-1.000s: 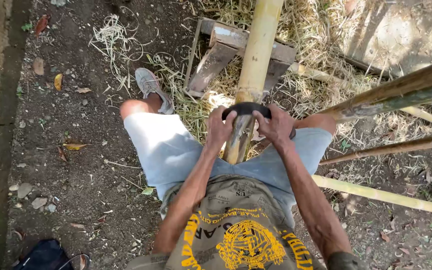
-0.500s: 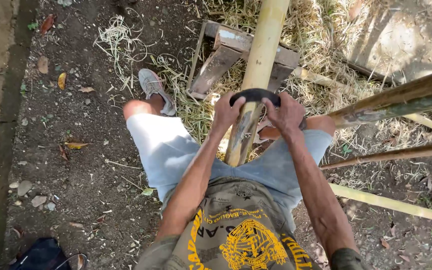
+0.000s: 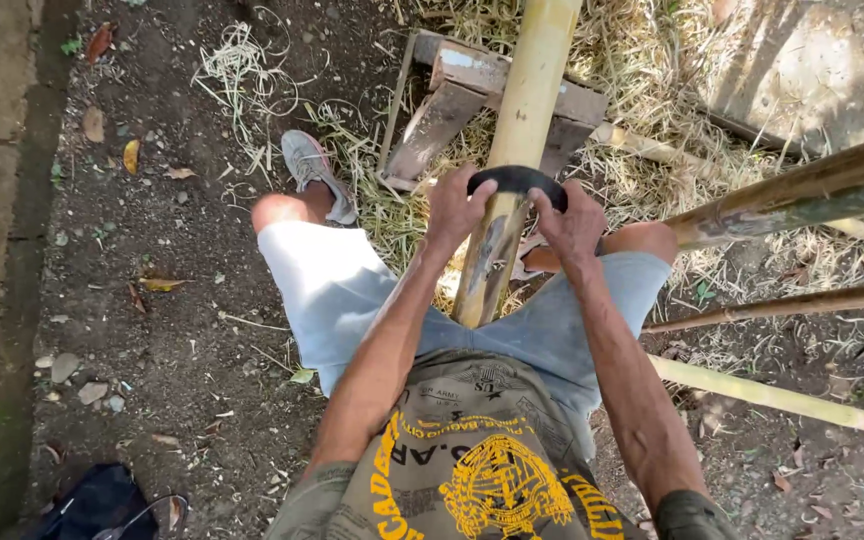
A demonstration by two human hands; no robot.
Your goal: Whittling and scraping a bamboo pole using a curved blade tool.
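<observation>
Since the earlier frame, the curved dark blade [image 3: 517, 181] has been pushed farther up the bamboo pole [image 3: 524, 130], away from the body. The blade is laid crosswise over the pole, its ends gripped by the closed left hand [image 3: 457, 210] and closed right hand [image 3: 572, 225]. The pole's long axis runs from between the knees up and slightly rightward, resting on a wooden block [image 3: 452, 100] amid dry shavings [image 3: 372, 190].
</observation>
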